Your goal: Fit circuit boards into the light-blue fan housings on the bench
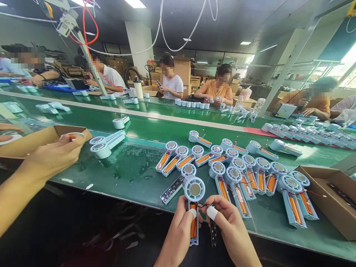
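Just off the bench's front edge, my left hand [179, 230] grips the handle of a light blue fan unit [195, 189], its round head pointing away from me and an orange battery in the open handle. Beside it my right hand [226, 222] pinches a narrow black circuit board [213, 233] that hangs downward. Dark wires run between the unit and the board. White coverings wrap both thumbs. Beyond my hands lies another unit [188, 170] with a circuit board [171, 190] in its handle. Several similar units [234, 174] with orange batteries and thin wires lie to the right.
A cardboard box [330, 200] with dark boards stands at the right; another box [36, 139] is at the left, beside a co-worker's hand [52, 155]. Fan units [100, 150] lie near that hand. Across the green bench [133, 167], several people work, with more units before them.
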{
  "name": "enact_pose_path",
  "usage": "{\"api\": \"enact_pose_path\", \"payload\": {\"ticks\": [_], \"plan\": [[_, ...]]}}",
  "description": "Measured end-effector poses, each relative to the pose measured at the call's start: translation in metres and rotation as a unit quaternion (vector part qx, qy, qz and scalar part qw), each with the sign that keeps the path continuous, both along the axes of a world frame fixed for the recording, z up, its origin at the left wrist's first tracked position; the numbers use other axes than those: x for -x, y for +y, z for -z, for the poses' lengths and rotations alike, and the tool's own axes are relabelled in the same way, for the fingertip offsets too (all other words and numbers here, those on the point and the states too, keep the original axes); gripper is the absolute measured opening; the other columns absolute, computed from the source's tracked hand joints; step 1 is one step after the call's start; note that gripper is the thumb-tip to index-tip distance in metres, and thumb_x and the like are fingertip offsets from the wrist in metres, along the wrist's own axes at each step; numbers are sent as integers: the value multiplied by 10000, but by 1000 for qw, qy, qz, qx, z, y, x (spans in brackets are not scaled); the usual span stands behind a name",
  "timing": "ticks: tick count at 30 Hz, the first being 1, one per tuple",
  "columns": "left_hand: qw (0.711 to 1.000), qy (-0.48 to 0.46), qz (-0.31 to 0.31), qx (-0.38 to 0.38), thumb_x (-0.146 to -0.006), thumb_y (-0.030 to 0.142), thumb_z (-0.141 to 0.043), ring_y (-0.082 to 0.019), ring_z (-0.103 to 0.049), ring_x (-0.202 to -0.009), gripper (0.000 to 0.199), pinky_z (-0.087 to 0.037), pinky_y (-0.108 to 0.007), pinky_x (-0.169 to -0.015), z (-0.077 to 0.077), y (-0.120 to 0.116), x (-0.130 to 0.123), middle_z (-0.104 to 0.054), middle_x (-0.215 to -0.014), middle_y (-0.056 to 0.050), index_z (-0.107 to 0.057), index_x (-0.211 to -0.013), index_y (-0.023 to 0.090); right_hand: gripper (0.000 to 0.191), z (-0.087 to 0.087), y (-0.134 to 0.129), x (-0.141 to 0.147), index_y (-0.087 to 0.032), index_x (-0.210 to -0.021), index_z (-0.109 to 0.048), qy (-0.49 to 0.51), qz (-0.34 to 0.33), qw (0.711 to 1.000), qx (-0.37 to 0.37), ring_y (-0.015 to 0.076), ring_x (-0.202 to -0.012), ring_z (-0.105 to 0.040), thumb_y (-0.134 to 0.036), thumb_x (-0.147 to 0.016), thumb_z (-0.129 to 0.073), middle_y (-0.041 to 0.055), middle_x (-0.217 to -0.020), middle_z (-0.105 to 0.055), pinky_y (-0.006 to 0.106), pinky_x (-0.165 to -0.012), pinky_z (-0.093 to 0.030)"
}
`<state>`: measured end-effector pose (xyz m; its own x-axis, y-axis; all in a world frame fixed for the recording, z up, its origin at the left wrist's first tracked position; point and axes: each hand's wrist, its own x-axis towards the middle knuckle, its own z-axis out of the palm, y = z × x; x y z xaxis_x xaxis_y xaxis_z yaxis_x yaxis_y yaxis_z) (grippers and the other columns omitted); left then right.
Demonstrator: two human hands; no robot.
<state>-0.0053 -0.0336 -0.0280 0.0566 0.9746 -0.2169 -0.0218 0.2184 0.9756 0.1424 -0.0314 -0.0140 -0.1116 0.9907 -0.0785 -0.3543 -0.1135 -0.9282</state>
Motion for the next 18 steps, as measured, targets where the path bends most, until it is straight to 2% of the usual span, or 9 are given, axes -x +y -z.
{"api": "enact_pose_path", "payload": {"ticks": [3, 8, 11, 15, 18], "plan": [[1000, -4, 5, -28, -926, 322, -423, -209, -634, -996, 266, -517, -309, -905, 0, -1, 2, -657, -1223, -60, -548, -1141, 227, 311, -2, 1, -1, -201, -881, -725, -19, 8, 1000, -6, 167, -761, -617, -448, -741, -852, 41, -808, -698, 258, -698, -498], [995, 3, 58, -80, -966, 475, -493, -204, -628, -925, 327, -517, -301, -872, 2, -4, 0, -677, -1111, -56, -550, -1176, 232, 325, 4, 3, -7, -189, -851, -734, 86, 6, 995, 52, 124, -648, -535, -432, -686, -874, 25, -744, -669, 215, -594, -444], [994, 19, 54, -95, -973, 497, -495, -205, -618, -948, 333, -503, -301, -892, 3, -5, -2, -677, -1097, -52, -545, -1169, 233, 336, 6, 2, -8, -184, -867, -728, 109, -3, 992, 67, 110, -617, -502, -427, -689, -876, 23, -752, -654, 214, -573, -425], [995, 57, 19, -82, -985, 485, -455, -225, -619, -1054, 334, -486, -326, -962, 2, -4, -2, -647, -1230, -81, -526, -1196, 236, 372, 7, 0, -9, -200, -977, -685, 28, -13, 999, 27, 137, -716, -554, -411, -726, -861, 32, -854, -664, 224, -616, -444], [994, 76, -6, -74, -981, 484, -444, -249, -609, -1141, 356, -477, -343, -999, 1, -3, -1, -632, -1283, -99, -519, -1223, 235, 421, 10, 2, -14, -230, -1115, -607, -118, 9, 993, -8, 156, -702, -569, -480, -813, -762, 35, -891, -668, 244, -596, -446]]}}
